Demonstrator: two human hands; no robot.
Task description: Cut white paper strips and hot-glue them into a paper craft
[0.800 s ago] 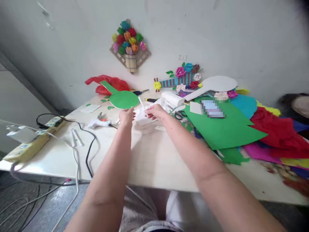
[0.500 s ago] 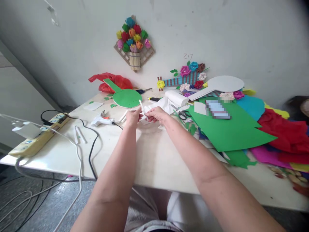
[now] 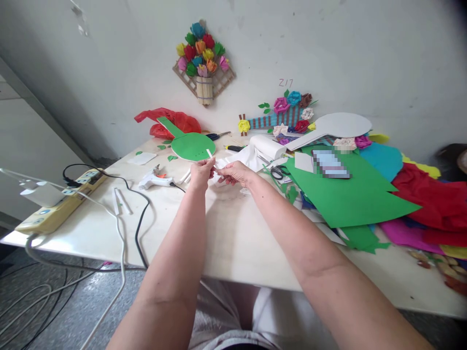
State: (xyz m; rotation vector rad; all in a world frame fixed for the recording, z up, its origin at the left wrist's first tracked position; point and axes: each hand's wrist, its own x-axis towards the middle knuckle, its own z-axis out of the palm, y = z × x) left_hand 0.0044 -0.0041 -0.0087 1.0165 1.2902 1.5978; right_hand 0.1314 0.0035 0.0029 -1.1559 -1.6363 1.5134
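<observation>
A narrow white paper strip [image 3: 209,153] sticks up from between the fingertips of my left hand [image 3: 201,174], which is pinched on it. My right hand [image 3: 235,173] is closed beside it, its fingertips meeting the strip's lower part; the exact grip is partly hidden. Just behind my hands lies a green paddle-shaped cutout [image 3: 189,147] with a row of small holes near its edge. White crumpled paper [image 3: 242,160] lies behind my right hand. A white hot glue gun [image 3: 156,181] rests on the table left of my left hand.
A yellow power strip [image 3: 58,204] with cables stands at the left edge. Black scissors [image 3: 280,173] lie right of my hands, beside green sheets [image 3: 365,201] with a phone [image 3: 331,164] on top. Two white strips [image 3: 122,201] lie left. Red cloth [image 3: 430,199] is piled at right.
My left fingers have moved up along the paper strip, so less of it shows above them. My right fingertips have shifted slightly left. The view has moved a little.
</observation>
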